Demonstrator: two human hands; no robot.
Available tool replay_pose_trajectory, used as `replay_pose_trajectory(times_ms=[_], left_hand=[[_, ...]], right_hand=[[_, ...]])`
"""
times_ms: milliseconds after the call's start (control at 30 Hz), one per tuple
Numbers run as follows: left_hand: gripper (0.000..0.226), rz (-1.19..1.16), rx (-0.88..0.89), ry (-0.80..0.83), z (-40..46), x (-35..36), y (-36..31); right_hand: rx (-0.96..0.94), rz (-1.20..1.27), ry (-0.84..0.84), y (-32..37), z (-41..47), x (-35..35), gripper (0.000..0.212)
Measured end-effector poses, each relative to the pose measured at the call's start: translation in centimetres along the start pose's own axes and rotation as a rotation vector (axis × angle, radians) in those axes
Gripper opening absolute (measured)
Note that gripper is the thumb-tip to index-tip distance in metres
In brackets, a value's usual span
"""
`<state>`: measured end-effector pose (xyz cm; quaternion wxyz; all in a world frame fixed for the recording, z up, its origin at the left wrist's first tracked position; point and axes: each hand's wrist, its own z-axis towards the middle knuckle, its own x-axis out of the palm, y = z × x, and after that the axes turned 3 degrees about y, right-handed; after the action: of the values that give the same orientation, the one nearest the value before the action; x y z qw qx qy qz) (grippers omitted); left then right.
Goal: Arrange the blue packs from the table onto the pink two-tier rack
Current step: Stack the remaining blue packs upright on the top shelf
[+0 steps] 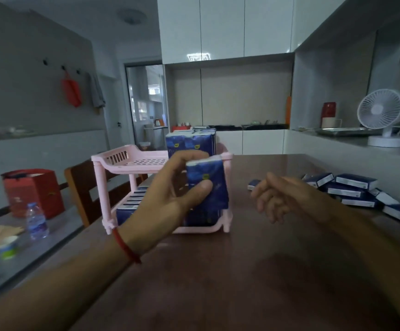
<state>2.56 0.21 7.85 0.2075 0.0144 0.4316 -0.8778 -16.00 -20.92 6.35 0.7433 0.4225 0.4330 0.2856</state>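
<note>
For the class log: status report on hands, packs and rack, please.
Left hand grips one blue pack before the pink rack. Right hand open, empty. Loose packs wait right. Nothing blocking.

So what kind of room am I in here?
Most likely a home kitchen and dining area: white wall cabinets above a counter, a brown dining table with a wooden chair, and a desk fan.

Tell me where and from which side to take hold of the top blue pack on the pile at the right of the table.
Grip the top pack across its two long side faces, coming from above. It lies flat on the pile, its broad face up and clear, so its long sides seem reachable. The right hand, empty with its fingers loosely curled, is nearest; the left hand already holds a pack.
</note>
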Motion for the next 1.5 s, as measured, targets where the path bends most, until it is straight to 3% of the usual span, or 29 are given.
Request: replay_pose_trajectory(times_ms=[267,533,800,933,1100,1233,1433,1500], left_hand=[[0.040,0.158,-0.001,-0.133,4.0,-8.4,-1.9],[0.037,0.207,-0.178,-0.042,7.6,-10.4,-0.6],[0.053,0.644,-0.191,-0.050,7.2,-9.3,-1.3],[0.067,0.604,-0.359,-0.046,7.6,-9.3,-1.6],[0.048,0.720,-0.485,0.061,8.6,-9.3,-2.0],[0.046,0.723,-0.516,0.081,9.2,-9.1,-2.1],[0.051,0.506,-0.619,0.172,9.5,-10.4,-2.6],[0.063,0.482,-0.659,0.156,9.6,-10.6,-2.9]], right_hand=[[0.120,-0.084,-0.011,-1.0,0.3,0.5,0.072],[0.168,-0.076,-0.092,-1.7,0.6,0.3,0.066],[0.241,-0.047,-0.103,-2.5,0.8,0.5,0.069],[0.234,-0.052,-0.089,-2.4,0.8,0.8,0.064],[0.223,-0.076,-0.086,-2.6,0.7,0.8,0.066],[0.218,-0.083,-0.079,-2.7,0.7,0.9,0.066],[0.234,-0.087,-0.080,-2.6,0.8,0.9,0.064],[0.249,-0.066,-0.089,-2.5,1.0,0.9,0.063]])
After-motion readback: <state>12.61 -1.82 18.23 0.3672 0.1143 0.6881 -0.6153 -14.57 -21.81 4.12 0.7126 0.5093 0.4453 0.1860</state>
